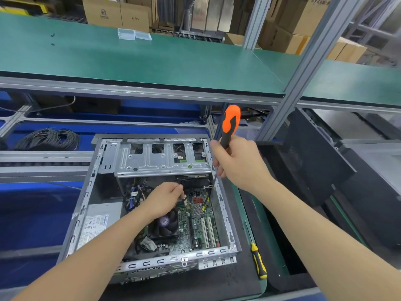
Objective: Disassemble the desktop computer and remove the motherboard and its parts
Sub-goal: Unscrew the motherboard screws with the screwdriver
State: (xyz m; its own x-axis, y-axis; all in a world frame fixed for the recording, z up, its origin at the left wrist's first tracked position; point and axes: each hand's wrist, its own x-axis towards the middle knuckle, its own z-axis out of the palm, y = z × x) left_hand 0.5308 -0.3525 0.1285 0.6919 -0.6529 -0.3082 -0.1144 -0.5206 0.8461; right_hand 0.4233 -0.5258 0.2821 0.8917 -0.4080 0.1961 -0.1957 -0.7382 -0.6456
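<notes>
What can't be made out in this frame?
- What, if anything, the left hand pinches above the motherboard: head view, its own fingers cover it.
- Tip of the orange screwdriver in the right hand: head view, thin shaft lost against the case wall.
- Label text on the power supply: head view, too small.
</notes>
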